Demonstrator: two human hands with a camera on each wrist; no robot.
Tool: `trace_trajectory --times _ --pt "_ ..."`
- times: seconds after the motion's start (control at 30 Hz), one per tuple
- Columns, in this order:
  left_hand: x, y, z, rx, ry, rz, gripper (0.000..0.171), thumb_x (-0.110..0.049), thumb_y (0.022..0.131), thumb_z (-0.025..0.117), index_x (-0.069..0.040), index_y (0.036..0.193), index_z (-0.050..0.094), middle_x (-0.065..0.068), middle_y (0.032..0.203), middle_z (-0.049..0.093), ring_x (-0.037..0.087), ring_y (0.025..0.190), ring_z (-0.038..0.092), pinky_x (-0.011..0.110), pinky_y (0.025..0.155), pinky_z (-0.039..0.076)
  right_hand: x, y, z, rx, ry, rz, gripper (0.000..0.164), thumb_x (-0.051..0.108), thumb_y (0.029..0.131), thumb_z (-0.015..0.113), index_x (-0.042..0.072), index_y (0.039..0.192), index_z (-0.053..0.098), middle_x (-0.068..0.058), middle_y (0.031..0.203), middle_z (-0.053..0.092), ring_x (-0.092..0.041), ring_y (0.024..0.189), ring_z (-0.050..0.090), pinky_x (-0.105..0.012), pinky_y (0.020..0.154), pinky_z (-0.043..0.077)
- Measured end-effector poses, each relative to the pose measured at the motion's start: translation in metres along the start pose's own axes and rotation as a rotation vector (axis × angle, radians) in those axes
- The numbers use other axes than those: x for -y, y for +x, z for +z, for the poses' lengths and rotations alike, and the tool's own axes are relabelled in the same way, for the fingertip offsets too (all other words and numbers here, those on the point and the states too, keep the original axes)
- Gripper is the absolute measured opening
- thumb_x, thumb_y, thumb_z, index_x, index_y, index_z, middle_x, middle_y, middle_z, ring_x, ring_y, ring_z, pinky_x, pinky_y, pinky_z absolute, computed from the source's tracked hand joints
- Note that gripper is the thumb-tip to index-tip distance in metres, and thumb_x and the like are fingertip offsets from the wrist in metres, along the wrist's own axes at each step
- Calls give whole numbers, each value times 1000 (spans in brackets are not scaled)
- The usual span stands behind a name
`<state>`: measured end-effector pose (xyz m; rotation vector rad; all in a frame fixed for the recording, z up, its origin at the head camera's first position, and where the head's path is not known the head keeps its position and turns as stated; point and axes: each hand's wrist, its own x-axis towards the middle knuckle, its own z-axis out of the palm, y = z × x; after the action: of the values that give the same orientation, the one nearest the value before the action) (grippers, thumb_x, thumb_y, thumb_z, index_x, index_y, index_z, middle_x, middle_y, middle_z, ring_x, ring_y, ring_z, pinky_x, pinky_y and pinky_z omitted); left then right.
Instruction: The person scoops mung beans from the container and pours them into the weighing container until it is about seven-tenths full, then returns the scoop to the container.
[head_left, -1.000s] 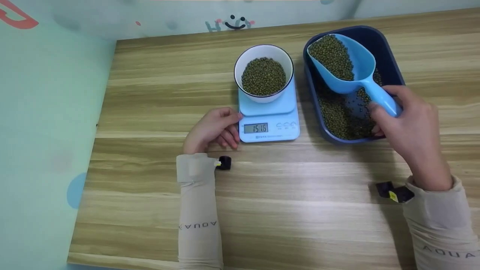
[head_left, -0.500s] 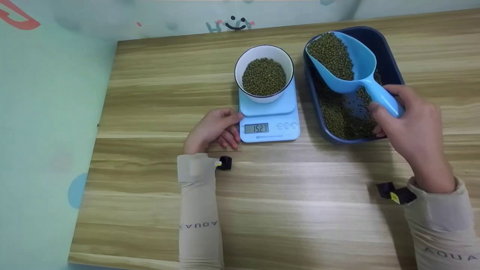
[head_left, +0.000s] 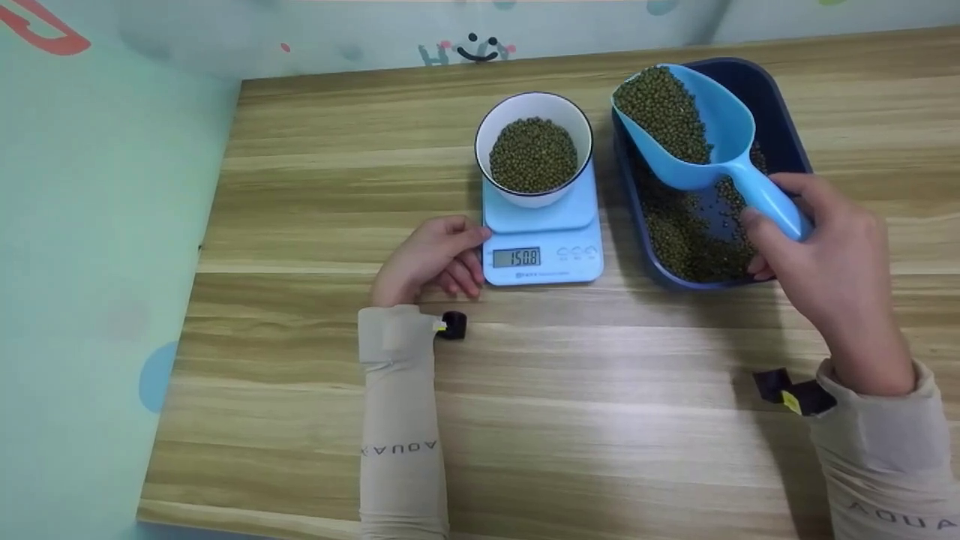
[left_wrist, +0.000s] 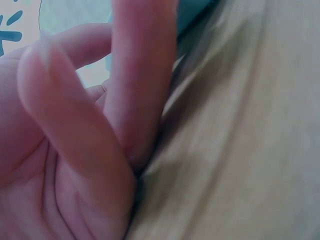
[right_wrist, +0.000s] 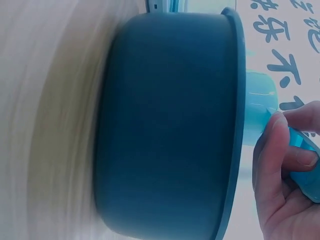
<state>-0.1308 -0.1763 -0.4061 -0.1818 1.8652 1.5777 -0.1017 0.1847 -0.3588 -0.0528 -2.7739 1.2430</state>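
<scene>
In the head view my right hand (head_left: 832, 255) grips the handle of a light blue scoop (head_left: 727, 124), held over a dark blue tub (head_left: 780, 97). Mung beans (head_left: 664, 112) fill the scoop's front part. More beans lie on the tub's floor. Left of the tub, a white bowl (head_left: 491, 124) with a dark rim stands on a blue kitchen scale (head_left: 544, 262) and holds mung beans too. The display reads 150.8. My left hand (head_left: 435, 255) rests on the table, its thumb and fingers touching the scale's left edge. The right wrist view shows the scoop above the tub's rim.
Everything stands on a wood-grain table (head_left: 562, 420). A pale printed wall (head_left: 360, 34) runs along its back, with a green wall (head_left: 97, 225) at the left. Small black devices (head_left: 454, 325) sit at both sleeve cuffs.
The scale's display has changed, from 151.6 a second ago to 150.8 now. The whole head view has shifted slightly. Both hands and the loaded scoop stay nearly where they were.
</scene>
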Motion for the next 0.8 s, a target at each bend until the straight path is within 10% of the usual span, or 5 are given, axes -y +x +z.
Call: trace_trajectory --times 0.8 --pt "0 -1 0 -1 -7 4 30 -30 91 52 0 91 50 20 71 60 28 54 62 25 38 43 19 -4 1 -25 11 -72 34 23 83 61 8 113 58 -2 71 58 -7 42 56 -15 39 44"
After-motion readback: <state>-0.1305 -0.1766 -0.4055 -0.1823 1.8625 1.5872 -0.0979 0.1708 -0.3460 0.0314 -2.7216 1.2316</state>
